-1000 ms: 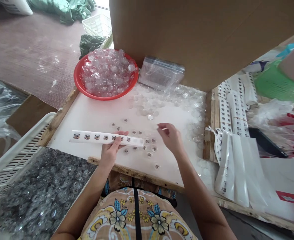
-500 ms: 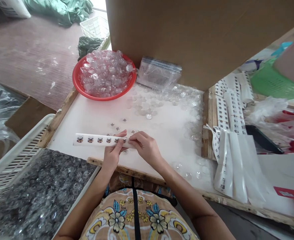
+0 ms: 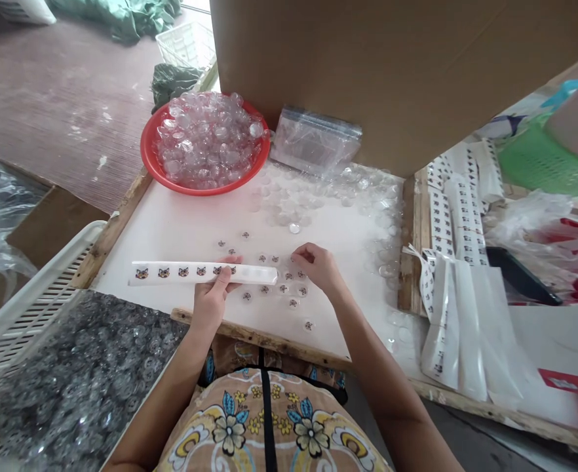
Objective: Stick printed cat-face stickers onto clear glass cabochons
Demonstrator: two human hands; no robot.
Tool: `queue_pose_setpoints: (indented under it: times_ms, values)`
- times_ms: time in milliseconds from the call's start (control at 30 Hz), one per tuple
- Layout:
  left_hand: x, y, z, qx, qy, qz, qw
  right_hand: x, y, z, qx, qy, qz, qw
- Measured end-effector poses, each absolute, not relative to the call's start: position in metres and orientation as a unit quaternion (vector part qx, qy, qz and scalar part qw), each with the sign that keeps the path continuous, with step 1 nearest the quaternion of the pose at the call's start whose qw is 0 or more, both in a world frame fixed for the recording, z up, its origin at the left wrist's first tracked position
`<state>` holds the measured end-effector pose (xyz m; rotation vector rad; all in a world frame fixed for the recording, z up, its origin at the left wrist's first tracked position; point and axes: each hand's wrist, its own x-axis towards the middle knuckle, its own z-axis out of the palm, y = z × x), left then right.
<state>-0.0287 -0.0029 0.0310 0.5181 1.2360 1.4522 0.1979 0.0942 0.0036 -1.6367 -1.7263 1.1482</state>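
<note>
My left hand [image 3: 211, 298] pinches a white strip of cat-face stickers [image 3: 164, 274], thumb on top and fingers beneath. Its right end is bare backing; a row of printed faces runs along the left part. Off to the right, the thumb and fingertips of my right hand [image 3: 318, 264] are pressed together low over the board. Whatever they hold is too small to make out. Around and below the strip lie several clear discs bearing cat faces, one of them a disc [image 3: 308, 326] near the front edge. Plain clear discs [image 3: 294, 228] lie farther back.
A red basin [image 3: 205, 191] heaped with clear round pieces stands at the back left beside a clear plastic bag [image 3: 316, 141]. Wooden edging [image 3: 411, 242] borders the white board. More sticker strips [image 3: 466, 210] lie at right; a white crate [image 3: 48, 295] of clear pieces sits at left.
My right hand has left the strip's end and moved right over the board. My left hand and the strip have shifted slightly left, uncovering several cat-face discs and the strip's bare end.
</note>
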Motion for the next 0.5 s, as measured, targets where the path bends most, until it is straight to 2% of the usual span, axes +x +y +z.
queue_pose_setpoints:
  times_ms: [167, 367, 500]
  values:
    - [-0.029, -0.003, 0.032, 0.221, 0.515, 0.614, 0.556, 0.187, 0.092, 0.003, -0.599, -0.656, 0.405, 0.216]
    - [-0.027, -0.004, 0.034, 0.218, 0.519, 0.61, 0.558, 0.178, 0.085, -0.003, -0.59, -0.722, 0.281, 0.226]
    - [-0.026, -0.007, 0.035, 0.216, 0.514, 0.607, 0.566, 0.18, 0.085, -0.006, -0.599, -0.715, 0.285, 0.222]
